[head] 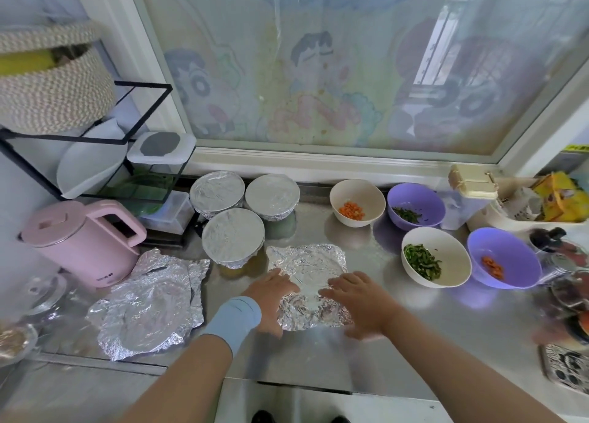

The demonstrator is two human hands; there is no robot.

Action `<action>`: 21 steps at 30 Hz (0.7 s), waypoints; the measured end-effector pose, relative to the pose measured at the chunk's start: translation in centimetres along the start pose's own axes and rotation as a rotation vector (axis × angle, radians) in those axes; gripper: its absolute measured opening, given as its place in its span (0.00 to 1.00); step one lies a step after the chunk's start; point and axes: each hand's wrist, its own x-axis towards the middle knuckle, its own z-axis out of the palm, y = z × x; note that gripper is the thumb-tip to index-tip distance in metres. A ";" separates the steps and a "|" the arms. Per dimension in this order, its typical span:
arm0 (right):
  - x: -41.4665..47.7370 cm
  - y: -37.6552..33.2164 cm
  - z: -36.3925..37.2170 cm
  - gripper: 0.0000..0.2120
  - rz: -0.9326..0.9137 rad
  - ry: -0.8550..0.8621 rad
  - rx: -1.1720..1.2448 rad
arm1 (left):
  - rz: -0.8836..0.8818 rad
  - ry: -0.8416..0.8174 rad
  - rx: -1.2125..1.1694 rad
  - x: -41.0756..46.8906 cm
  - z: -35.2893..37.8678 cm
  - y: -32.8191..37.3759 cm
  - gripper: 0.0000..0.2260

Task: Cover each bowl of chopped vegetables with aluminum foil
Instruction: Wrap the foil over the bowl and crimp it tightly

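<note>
One crumpled aluminum foil sheet [307, 263] lies on the steel counter [318, 359], centre front, just in front of the nearest covered bowl. We note both hands laid on it with fingers straight, gripping nothing: left hand [271, 298] on its left edge, right hand [360, 301] on its right near corner. A pale blue wristband [236, 317] sits on the left wrist.

Three foil-covered bowls stand clustered behind and left of the sheet: back left [217, 190], back right [272, 196], front [233, 236].

Four uncovered bowls stand to the right:
- white bowl [342, 193], diced carrot, at the back
- purple bowl [428, 196], chopped greens, beside it
- white bowl [452, 254], green strips, nearer
- purple bowl [510, 250], a little carrot, far right

One pile of used foil sheets [149, 301] lies at the left, in front of a pink kettle [79, 241].
</note>
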 end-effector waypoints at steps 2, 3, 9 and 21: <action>0.2 0.2 -0.7 0.28 0.026 0.050 0.082 | -0.026 0.064 -0.121 -0.1 -0.3 -0.2 0.29; 0.3 0.1 -1.2 0.22 0.069 0.079 0.167 | -0.048 0.086 -0.197 -0.3 -0.6 -0.3 0.24; 1.3 1.2 -6.1 0.03 0.534 0.428 1.018 | -0.161 0.517 -0.639 -1.8 -5.0 -1.5 0.07; 4.1 3.0 -6.1 0.14 0.748 0.366 1.421 | -0.473 0.554 -1.257 1.2 -5.0 -2.4 0.21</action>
